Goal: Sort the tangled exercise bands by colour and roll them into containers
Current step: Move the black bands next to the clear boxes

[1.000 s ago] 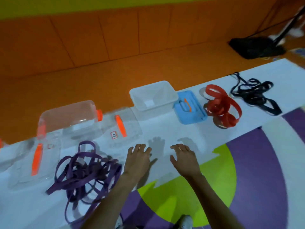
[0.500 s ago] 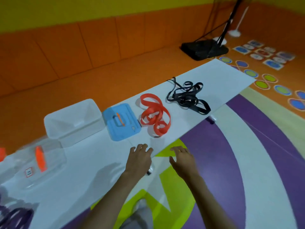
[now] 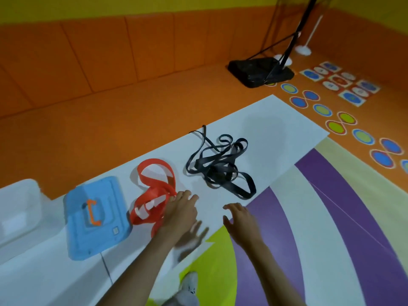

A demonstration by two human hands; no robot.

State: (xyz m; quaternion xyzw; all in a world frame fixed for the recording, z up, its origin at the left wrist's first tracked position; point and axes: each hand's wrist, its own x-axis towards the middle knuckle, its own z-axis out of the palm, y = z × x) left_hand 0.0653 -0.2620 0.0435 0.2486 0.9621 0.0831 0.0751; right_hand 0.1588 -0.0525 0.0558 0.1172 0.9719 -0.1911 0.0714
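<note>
Red exercise bands (image 3: pixel 157 192), flat rubbery straps looped into a loose knot, lie on the white table (image 3: pixel 276 133) just right of a pale blue plastic lid with an orange handle (image 3: pixel 103 226). A separate tangle of black flat bands (image 3: pixel 218 171) sits further right, one strap reaching the far edge. The colours lie apart rather than mixed, so the sorting looks largely settled here and the rolling is not yet begun.

The lid lies flat beside a translucent white plastic tub (image 3: pixel 19 202) at the left edge, probably taken off so a rolled band can go straight in.

The left hand (image 3: pixel 180 214) is spread palm-down at the red knot, its fingers (image 3: pixel 187 195) straight and holding nothing; whether the tips touch the strap I cannot tell. The right hand (image 3: pixel 241 224) hangs near the table's near edge, fingers loosely spread and also empty, between the two heaps. This looks like a reach for the red bands, with the right hand free to steady the loops.
</note>
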